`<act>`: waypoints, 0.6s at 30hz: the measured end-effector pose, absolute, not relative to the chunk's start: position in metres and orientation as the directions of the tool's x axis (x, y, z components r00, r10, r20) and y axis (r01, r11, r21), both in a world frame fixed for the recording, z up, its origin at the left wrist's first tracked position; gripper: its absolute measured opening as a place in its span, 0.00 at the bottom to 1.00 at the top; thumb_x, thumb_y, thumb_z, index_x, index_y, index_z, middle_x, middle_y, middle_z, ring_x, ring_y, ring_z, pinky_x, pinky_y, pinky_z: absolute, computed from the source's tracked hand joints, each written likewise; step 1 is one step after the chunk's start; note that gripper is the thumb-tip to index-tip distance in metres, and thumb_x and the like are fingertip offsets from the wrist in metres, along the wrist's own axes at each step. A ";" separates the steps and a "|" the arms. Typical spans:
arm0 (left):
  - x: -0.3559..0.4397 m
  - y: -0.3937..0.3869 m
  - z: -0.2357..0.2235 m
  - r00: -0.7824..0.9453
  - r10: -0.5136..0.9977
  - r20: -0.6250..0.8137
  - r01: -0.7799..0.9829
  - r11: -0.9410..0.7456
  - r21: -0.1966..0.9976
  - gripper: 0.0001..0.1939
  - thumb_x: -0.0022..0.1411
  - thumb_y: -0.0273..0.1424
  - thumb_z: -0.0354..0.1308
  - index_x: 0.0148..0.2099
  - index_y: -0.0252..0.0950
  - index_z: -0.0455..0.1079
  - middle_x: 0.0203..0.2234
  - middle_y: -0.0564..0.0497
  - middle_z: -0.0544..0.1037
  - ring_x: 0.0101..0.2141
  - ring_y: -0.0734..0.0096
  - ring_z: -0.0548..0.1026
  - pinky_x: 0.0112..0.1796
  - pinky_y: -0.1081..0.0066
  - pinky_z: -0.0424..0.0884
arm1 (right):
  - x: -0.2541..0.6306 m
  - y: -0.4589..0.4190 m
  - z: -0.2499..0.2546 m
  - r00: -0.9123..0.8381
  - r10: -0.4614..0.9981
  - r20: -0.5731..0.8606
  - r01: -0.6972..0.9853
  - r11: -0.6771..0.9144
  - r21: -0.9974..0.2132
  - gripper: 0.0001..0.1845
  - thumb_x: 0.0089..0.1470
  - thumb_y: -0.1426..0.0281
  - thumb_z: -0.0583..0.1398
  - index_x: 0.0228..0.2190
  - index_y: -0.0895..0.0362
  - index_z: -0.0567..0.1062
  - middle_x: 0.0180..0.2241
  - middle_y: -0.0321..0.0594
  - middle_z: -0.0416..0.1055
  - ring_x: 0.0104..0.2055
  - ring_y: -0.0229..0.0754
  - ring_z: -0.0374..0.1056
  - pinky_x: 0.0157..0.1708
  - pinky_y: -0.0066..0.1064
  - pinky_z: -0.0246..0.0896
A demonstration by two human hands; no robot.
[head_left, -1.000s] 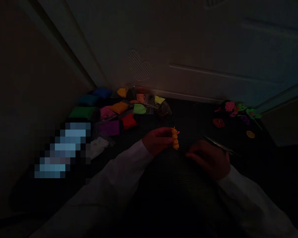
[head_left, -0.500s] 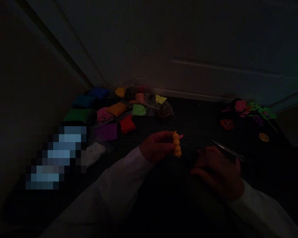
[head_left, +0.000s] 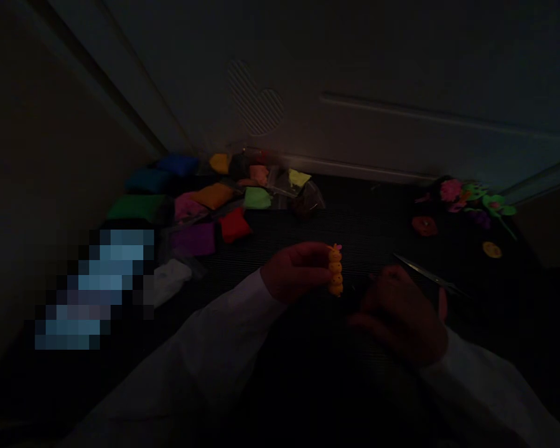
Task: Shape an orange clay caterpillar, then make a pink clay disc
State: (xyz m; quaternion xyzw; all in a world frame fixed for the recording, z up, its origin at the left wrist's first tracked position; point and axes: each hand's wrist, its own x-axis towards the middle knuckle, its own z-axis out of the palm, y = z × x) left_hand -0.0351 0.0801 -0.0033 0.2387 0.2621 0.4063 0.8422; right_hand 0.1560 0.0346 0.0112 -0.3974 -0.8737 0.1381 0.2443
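My left hand [head_left: 298, 272] pinches a small orange-yellow clay caterpillar [head_left: 336, 277] between thumb and fingers. The figure stands upright, a row of dotted balls with thin feelers and a pink bit at its top. To its right, a little apart, my right hand [head_left: 396, 311] is closed with its fingers curled. A faint glint shows by its fingertips, but the dark hides what they hold. Just beyond that hand, a pair of scissors [head_left: 429, 274] lies on the black table [head_left: 280, 239], its blades pointing to the far left.
Bags of coloured clay crowd the left, among them a red one [head_left: 234, 225], a purple one [head_left: 193, 239] and a white one [head_left: 170, 280]. A blurred bright screen [head_left: 93, 289] lies nearer. Clay flowers [head_left: 476, 199], a red piece [head_left: 424, 226] and a yellow disc [head_left: 491, 249] sit right.
The view has shifted somewhat. The caterpillar has turned slightly in my left hand, its pink bit now closer to the top. My right hand has moved slightly nearer to me and stays curled.
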 end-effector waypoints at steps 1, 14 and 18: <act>-0.035 0.080 -0.003 0.536 0.807 -0.245 -0.553 0.556 0.621 0.16 0.31 0.22 0.67 0.28 0.35 0.73 0.22 0.55 0.76 0.25 0.76 0.73 0.28 0.75 0.67 | 0.155 0.034 0.008 -0.580 0.756 0.303 0.631 0.653 -0.420 0.09 0.46 0.63 0.59 0.24 0.57 0.68 0.21 0.32 0.68 0.27 0.34 0.62 0.39 0.35 0.49; -0.035 0.081 -0.002 0.531 0.819 -0.217 -0.548 0.527 0.649 0.14 0.36 0.20 0.64 0.31 0.34 0.72 0.25 0.54 0.76 0.28 0.75 0.73 0.32 0.72 0.66 | 0.148 0.031 0.004 -0.661 0.742 0.110 0.712 0.666 -0.222 0.17 0.50 0.55 0.52 0.34 0.54 0.71 0.30 0.36 0.71 0.34 0.39 0.60 0.39 0.39 0.43; -0.035 0.082 -0.003 0.528 0.822 -0.212 -0.567 0.527 0.633 0.14 0.37 0.19 0.63 0.31 0.34 0.71 0.26 0.54 0.75 0.29 0.75 0.73 0.34 0.71 0.65 | 0.160 0.025 0.020 -0.653 0.755 0.068 0.731 0.651 -0.206 0.18 0.51 0.58 0.53 0.41 0.52 0.69 0.35 0.38 0.71 0.38 0.41 0.61 0.41 0.39 0.43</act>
